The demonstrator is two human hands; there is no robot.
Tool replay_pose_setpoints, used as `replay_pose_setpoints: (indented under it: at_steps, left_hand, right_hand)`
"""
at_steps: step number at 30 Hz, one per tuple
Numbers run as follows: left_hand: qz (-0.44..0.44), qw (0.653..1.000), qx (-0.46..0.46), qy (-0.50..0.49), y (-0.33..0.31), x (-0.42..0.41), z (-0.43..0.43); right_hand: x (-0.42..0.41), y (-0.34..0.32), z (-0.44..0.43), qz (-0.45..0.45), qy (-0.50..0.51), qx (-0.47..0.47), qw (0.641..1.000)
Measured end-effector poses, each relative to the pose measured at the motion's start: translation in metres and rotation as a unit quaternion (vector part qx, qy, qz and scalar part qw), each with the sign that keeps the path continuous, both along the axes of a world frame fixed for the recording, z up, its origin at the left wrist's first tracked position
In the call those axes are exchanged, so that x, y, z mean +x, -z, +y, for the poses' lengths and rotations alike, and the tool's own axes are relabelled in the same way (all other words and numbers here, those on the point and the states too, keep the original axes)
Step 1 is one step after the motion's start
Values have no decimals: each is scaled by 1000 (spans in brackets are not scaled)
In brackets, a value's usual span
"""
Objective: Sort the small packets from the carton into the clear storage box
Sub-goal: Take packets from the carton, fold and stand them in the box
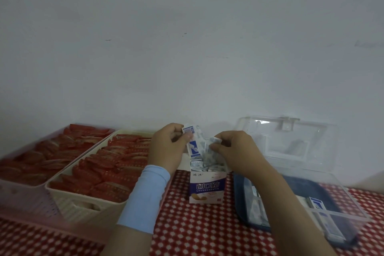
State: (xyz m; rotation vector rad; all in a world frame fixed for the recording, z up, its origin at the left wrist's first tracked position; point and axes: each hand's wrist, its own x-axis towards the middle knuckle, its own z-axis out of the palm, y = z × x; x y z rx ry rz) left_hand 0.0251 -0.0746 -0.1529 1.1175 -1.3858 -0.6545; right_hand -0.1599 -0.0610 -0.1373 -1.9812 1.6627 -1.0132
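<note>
Few packets (316, 203) lie in the box (353, 206) so far: a handful on its dark floor, mostly toward the near side. The rest of the floor shows bare.

- Carton (206, 188): upright at mid-desk, top open, crammed with white-and-blue packets (207, 165) up to its mouth. Judged barely emptied.
- Box: at the desk's right edge, just beside the carton. Its lid (291, 137) is swung up against the wall.
- Left hand (166, 147): above the carton's left rear corner, fingers curled round a small bunch (193, 147) of packets, one (191, 131) sticking out at the top.
- Right hand (239, 151): above the carton's right rear corner, thumb and forefinger pinching a packet (216, 140) at the bunch's right side. It appears to be peeling one away or counting.
- Sleeve (145, 193): pale blue, on the left forearm.
- Two baskets, pink (25, 199) and cream (87, 203): at the desk's left edge, both full of red sachets (108, 164). Not part of this job.
- Cloth (197, 230): red check, covers the desk.

Status: early. The held bunch is not yet across, and most of the stock remains in the carton.
</note>
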Motion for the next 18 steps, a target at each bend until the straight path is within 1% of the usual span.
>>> replay_pose_setpoints:
  at_steps: [2,5,8,12,15,18]
  left_hand:
    - [26,999,-14,-19,-3,-2,2]
    - [64,997,-11,-30,-5,0,2]
    - [62,997,-7,-48,-5,4,0]
    - [67,995,-6,-71,-6,7,0]
    - [61,996,-11,-63,-10,8,1]
    - [41,999,-3,-15,-14,7,3]
  right_hand:
    - [-1,0,0,-2,9,-6,1000]
    - [-2,-1,-1,-14,26,-18,999]
    - [-3,-5,2,-68,28,-28,997]
    - [-5,-16,9,-109,14,-76,991]
    - [-7,-27,15,-151,-1,-113,982]
    - [-4,-34,20,-170,-38,-107,979]
